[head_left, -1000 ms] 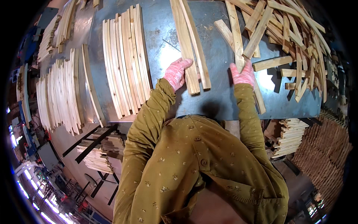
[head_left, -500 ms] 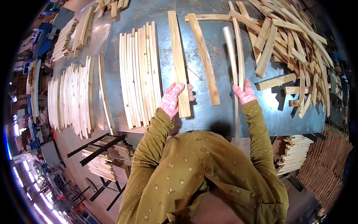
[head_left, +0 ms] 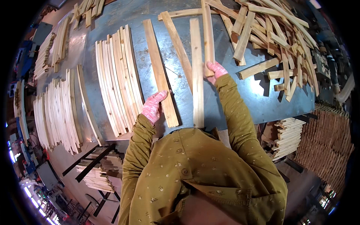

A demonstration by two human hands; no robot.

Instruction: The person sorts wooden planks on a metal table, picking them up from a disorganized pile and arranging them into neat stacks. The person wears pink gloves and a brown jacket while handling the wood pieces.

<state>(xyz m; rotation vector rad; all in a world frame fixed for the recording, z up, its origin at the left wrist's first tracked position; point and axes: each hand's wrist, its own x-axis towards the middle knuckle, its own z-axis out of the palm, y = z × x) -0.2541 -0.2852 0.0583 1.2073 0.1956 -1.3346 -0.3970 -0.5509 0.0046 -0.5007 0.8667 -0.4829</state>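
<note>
My left hand (head_left: 152, 107), in a pink-and-white knitted glove, grips the left edge of a wooden strip (head_left: 160, 73) close to its near end, thumb on top. My right hand (head_left: 215, 71), gloved the same way, is closed around the near end of another wooden strip (head_left: 208, 37). Just left of it, a paler strip (head_left: 196, 71) reaches toward my body, broad face up. Whether my right fingers also touch that pale strip is hidden. Between the hands, farther off, one more strip (head_left: 176, 45) lies slanted on the metal tabletop (head_left: 144, 56).
A row of strips (head_left: 116, 75) lies left of my left hand, with another row (head_left: 56, 112) beyond it. A jumbled heap of strips (head_left: 277, 41) covers the far right. Stacked wood (head_left: 287, 137) stands below the table's right edge.
The view has shifted, moving the table contents leftward. The two strips at my right hand, edge-on before, now show broad faces and stand apart. My left hand remains at its strip.
</note>
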